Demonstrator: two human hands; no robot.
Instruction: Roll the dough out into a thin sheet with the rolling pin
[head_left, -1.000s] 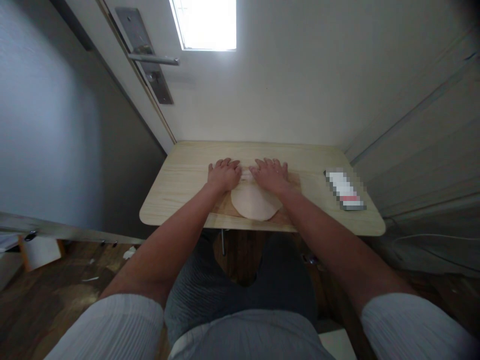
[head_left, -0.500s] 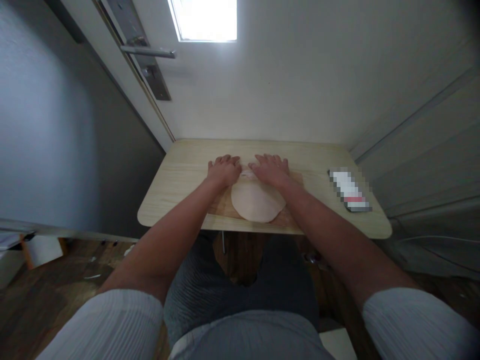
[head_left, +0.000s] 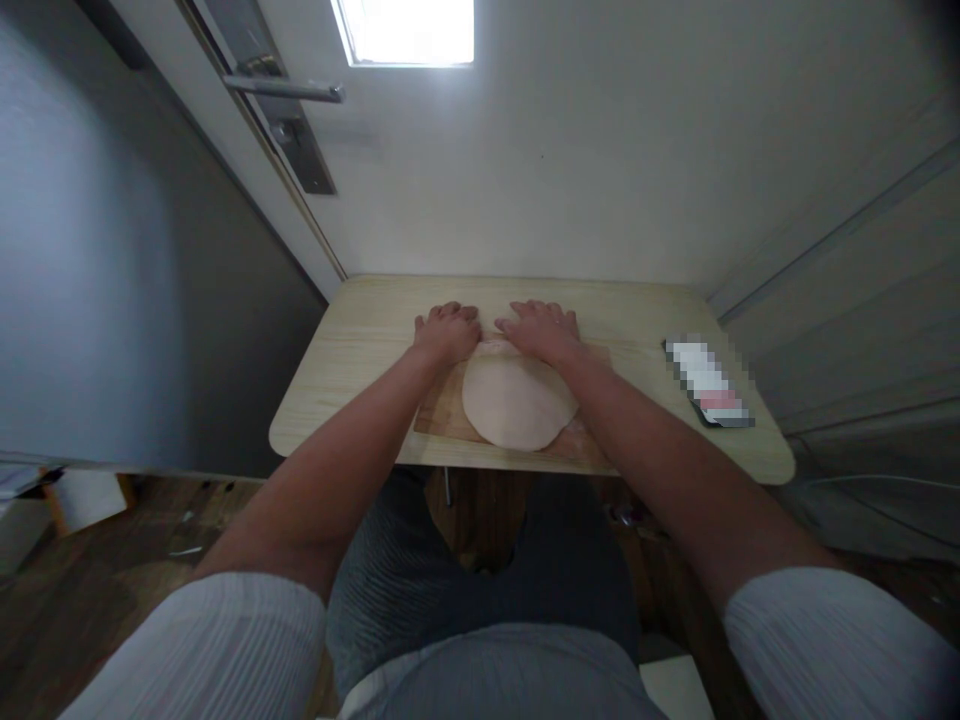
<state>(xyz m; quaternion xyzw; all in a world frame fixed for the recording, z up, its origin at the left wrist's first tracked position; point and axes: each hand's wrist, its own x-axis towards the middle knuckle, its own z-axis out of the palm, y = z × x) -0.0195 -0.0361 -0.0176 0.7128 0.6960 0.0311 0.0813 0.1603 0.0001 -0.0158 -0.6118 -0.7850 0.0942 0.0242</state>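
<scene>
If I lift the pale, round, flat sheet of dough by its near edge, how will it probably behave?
The pale, round, flat sheet of dough will probably flop, as its edge looks thin. It is unlikely to roll or tip, since it lies flat on the brown wooden board. Pulled hard, it might stretch or tear, again because it looks thin.

Looks like a cramped spot in a home. Has a door (head_left: 600, 150) with a lever handle (head_left: 289, 90), a small table (head_left: 352, 330) right by it and wood floor (head_left: 105, 600).
</scene>
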